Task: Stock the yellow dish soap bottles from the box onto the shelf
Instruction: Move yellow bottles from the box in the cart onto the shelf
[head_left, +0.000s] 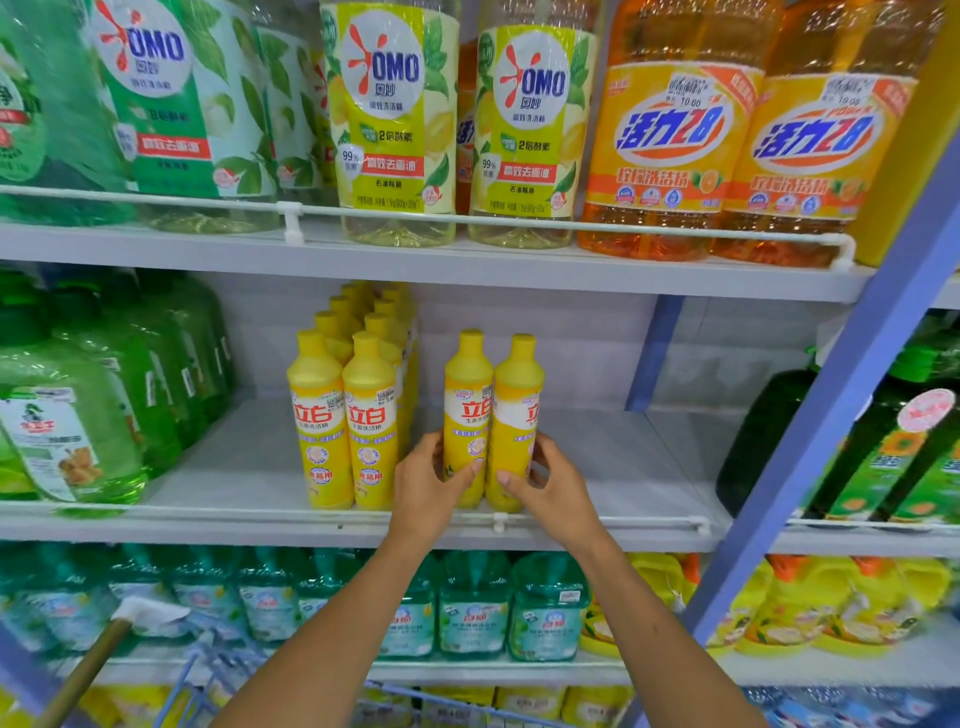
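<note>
- Two bottles stand side by side, touching, on the shelf, just behind its front rail.
- Left hand curls round the left one, right hand round the right, low on each.
- Best slide both left, upright, labels forward, snug against the stocked row; a gap separates them now.

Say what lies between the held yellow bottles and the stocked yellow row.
Head view: bare shelf, with only fingers of the left hand in the gap.

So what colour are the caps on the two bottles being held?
Yellow caps, matching the bottles; head view.
</note>
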